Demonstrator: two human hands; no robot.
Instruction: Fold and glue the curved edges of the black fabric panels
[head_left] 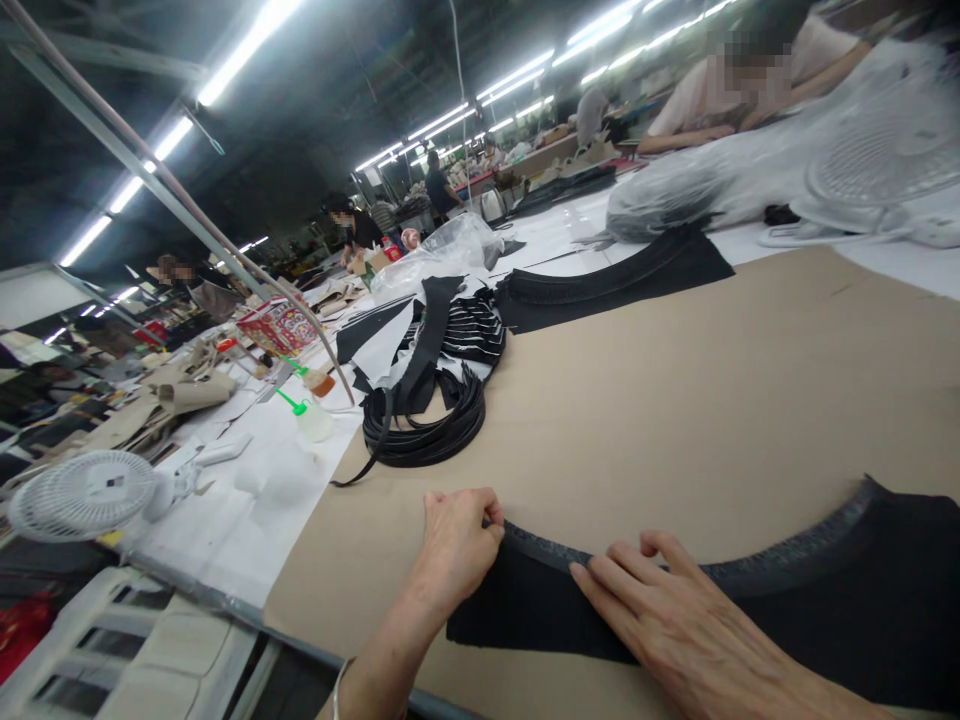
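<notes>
A black fabric piece [555, 610] with a curved upper edge lies across the brown sheet [645, 420] in front of me. Along that curve runs a narrow, shiny dark strip [787, 548]. My left hand [461, 545] is closed in a pinch at the left end of the strip, its fingertips partly hidden. Flat on the fabric, fingers stretched out, my right hand [667, 605] presses down on the strip near the curve's lowest part. The strip's far right end sticks up a little from the fabric.
Beyond my hands lie a coil of black strips [427, 435], black and white scraps [472, 325] and another curved black piece [615, 285]. Green-capped bottles [307, 415] and a white fan [86, 495] stand left. Plastic-wrapped goods [667, 195] and a person [750, 90] are far right.
</notes>
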